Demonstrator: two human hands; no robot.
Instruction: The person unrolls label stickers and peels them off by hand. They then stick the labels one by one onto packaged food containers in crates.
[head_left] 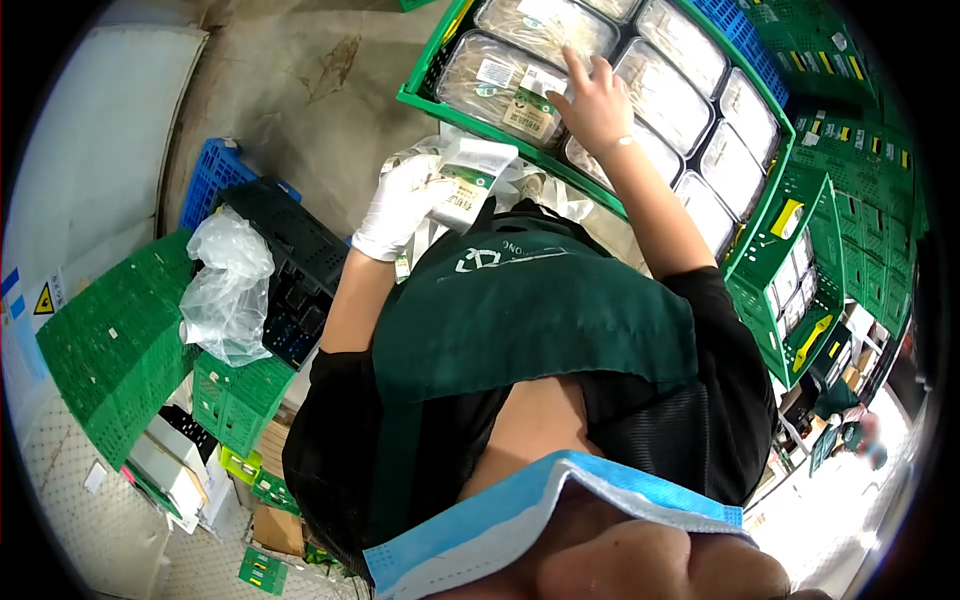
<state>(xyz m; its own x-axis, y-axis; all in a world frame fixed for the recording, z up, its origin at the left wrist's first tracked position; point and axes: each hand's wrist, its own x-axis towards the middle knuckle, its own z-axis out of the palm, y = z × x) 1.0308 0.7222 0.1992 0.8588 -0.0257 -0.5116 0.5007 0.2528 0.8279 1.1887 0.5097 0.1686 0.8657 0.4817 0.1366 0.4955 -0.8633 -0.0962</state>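
My left hand [392, 208], in a white glove, is closed around a stack of printed labels [468, 185] with a green band, held in front of my apron. Above the green crate [575, 172], my bare right hand [597, 108] has its fingers spread and reaches onto a clear-wrapped tray of pale, thin strands [463, 75]. A matching printed label [533, 108] lies on that tray beside my right thumb. More wrapped trays [665, 90] fill the crate in rows. Whether my right fingertips press on the film cannot be made out.
At left, a crumpled clear plastic bag [228, 285] hangs over a black crate [290, 240] and green crates [120, 340]. A blue crate [212, 180] stands behind. On the right are another green crate with trays [765, 325] and stacked green crates [865, 190].
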